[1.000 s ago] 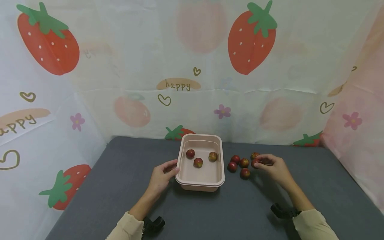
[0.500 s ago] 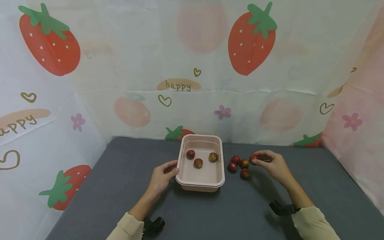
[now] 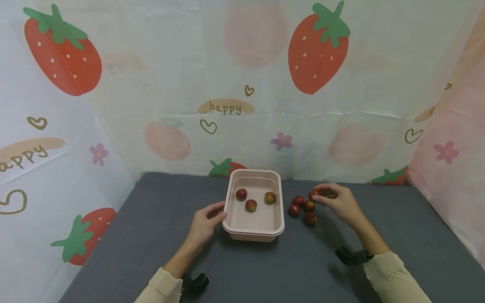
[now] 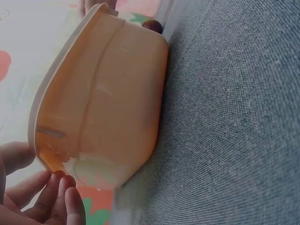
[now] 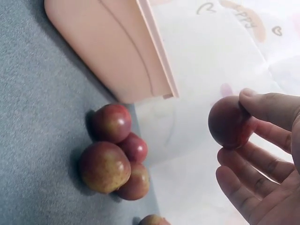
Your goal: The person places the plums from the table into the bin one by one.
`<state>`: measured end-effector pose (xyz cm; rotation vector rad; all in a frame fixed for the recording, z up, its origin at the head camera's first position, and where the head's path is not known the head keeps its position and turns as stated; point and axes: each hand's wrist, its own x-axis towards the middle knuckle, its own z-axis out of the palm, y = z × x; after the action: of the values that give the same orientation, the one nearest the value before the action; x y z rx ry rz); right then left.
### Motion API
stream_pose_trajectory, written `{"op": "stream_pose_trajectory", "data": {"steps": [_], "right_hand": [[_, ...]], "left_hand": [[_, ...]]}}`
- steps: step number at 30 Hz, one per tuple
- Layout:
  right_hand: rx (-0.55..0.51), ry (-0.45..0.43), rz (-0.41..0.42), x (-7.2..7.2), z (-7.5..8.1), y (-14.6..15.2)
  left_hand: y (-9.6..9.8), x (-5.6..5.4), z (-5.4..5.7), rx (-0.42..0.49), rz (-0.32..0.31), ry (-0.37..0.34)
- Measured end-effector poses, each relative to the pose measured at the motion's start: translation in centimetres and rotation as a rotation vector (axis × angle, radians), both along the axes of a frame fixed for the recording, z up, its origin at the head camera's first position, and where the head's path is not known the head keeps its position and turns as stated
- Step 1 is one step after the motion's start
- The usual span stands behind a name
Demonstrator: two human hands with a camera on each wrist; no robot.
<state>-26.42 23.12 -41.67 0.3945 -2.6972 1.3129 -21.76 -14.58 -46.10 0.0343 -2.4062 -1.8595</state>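
My right hand (image 3: 339,205) pinches a dark red plum (image 5: 229,123) between thumb and fingertips, raised above the table in the right wrist view. Below and left of it lie several red and yellowish plums (image 5: 105,167) in a tight cluster beside the box. The pale pink plastic box (image 3: 255,225) is upright, with three plums (image 3: 251,205) spread over its floor. At its left side, my left hand (image 3: 203,225) grips the rim, the thumb and fingertips meeting at the edge in the left wrist view.
The dark grey cloth-covered table (image 3: 242,273) reaches back to a white curtain (image 3: 170,75) printed with strawberries. Another plum (image 5: 153,220) shows at the bottom edge of the right wrist view. Black wrist straps circle both forearms.
My right hand has lifted the plum and carried it left and away from me, above the cluster. The left hand and the box have stayed in place.
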Motion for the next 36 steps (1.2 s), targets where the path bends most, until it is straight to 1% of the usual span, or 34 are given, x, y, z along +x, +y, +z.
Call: {"op": "stream_pose_trajectory", "data": {"steps": [5, 10, 15, 19, 26, 36], "right_hand": [[0.001, 0.016, 0.028, -0.6, 0.1, -0.9], [-0.01, 0.016, 0.028, -1.1, 0.1, -1.6], [-0.013, 0.015, 0.038, -1.6, 0.4, -2.4], [-0.015, 0.034, 0.052, -1.8, 0.7, -3.0], [-0.032, 0.055, 0.111, -2.2, 0.8, -4.3], [-0.05, 0.066, 0.155, -2.8, 1.2, -6.2]], "left_hand": [[0.0, 0.0, 0.0, -0.003, 0.001, 0.002], [0.1, 0.1, 0.0, 0.003, 0.002, -0.006], [0.1, 0.1, 0.1, 0.003, 0.001, -0.002], [0.1, 0.1, 0.1, -0.005, 0.0, 0.001], [0.1, 0.1, 0.1, 0.0, -0.003, -0.002], [0.1, 0.1, 0.1, 0.003, 0.003, -0.005]]}}
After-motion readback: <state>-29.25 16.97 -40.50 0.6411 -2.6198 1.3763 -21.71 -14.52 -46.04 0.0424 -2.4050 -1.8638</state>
